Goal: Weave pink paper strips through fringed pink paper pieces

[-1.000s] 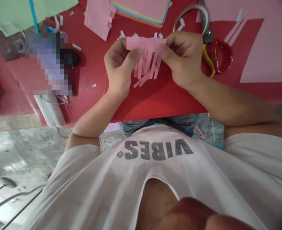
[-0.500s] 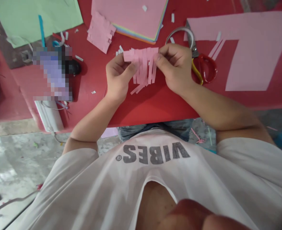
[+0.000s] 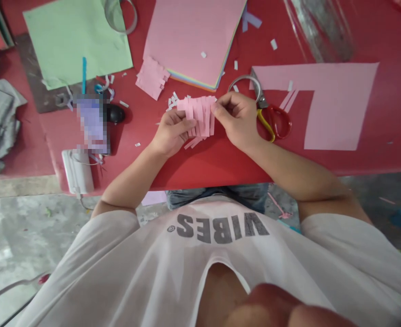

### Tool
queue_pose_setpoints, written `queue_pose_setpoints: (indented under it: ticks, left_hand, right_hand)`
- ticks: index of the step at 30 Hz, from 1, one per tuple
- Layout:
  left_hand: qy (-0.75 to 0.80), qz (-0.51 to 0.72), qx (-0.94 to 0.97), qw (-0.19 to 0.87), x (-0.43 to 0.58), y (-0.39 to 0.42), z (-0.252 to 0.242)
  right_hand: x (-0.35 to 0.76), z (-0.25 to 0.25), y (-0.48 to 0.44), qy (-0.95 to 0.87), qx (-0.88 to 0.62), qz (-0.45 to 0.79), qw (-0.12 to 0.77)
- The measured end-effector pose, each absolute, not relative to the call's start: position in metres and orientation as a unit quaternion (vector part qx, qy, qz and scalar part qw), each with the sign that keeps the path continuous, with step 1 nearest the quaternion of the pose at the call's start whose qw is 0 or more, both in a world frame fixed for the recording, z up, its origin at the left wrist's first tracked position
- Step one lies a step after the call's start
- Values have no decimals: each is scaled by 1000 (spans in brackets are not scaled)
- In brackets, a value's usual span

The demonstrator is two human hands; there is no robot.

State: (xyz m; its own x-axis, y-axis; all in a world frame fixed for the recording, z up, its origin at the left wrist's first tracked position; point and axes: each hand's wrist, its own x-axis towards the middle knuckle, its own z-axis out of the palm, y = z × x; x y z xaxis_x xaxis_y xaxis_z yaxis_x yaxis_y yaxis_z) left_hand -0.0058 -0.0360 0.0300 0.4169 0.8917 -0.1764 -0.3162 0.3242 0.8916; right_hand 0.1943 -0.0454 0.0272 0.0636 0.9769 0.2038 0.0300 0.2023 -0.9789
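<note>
A small pink paper piece cut into a fringe of strips is held just above the red table. My left hand pinches its left edge with thumb and fingers. Its right edge is pinched by my right hand, fingers curled. Loose strip ends hang down toward me between the two hands. Scissors with red and yellow handles lie right beside my right hand.
A stack of coloured paper with pink on top lies behind the hands, with another woven pink piece to its left. A green sheet sits far left, a cut pink sheet at right. Paper scraps are scattered about.
The view has tilted up, so the hands and fringed piece sit lower in frame and look smaller. Both hands keep their pinch on the paper, a little closer together.
</note>
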Motion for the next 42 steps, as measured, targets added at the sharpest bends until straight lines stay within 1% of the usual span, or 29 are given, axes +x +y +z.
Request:
queue_pose_setpoints:
  ticks: [3, 6, 9, 12, 15, 19, 22, 25, 29, 33, 39, 42]
  left_hand:
    - [355, 411, 427, 723, -12, -33, 32]
    - [369, 416, 398, 730, -15, -28, 33]
    - [371, 428, 368, 737, -17, -20, 32]
    - [370, 464, 368, 716, -23, -11, 34]
    - [370, 487, 362, 704, -31, -4, 40]
    - [367, 484, 360, 709, -38, -2, 50]
    - [358, 472, 363, 720, -41, -2, 56]
    - [324, 469, 364, 737, -42, -2, 58]
    - [316, 453, 358, 752, -41, -3, 60]
    - [300, 443, 372, 759, -38, -5, 59]
    - [293, 434, 369, 768, -37, 0, 48]
    - [304, 436, 362, 766, -36, 2, 44]
  right_hand:
    - [193, 32, -44, -514, -469, 457, 554]
    - [196, 31, -38, -490, -484, 464, 557]
    - [204, 27, -29, -504, -499, 427, 562]
    - [213, 26, -24, -554, -510, 365, 548]
    - [218, 30, -27, -640, -501, 325, 484]
    - [215, 34, -39, -786, -433, 282, 340]
    - [208, 37, -44, -862, -368, 256, 237]
    - [202, 37, -42, -888, -337, 253, 181]
    - [200, 30, -34, -884, -365, 254, 143]
    - [203, 23, -31, -877, -384, 253, 143]
    - [206, 19, -31, -867, -372, 240, 229]
    - [207, 16, -30, -857, -379, 243, 249]
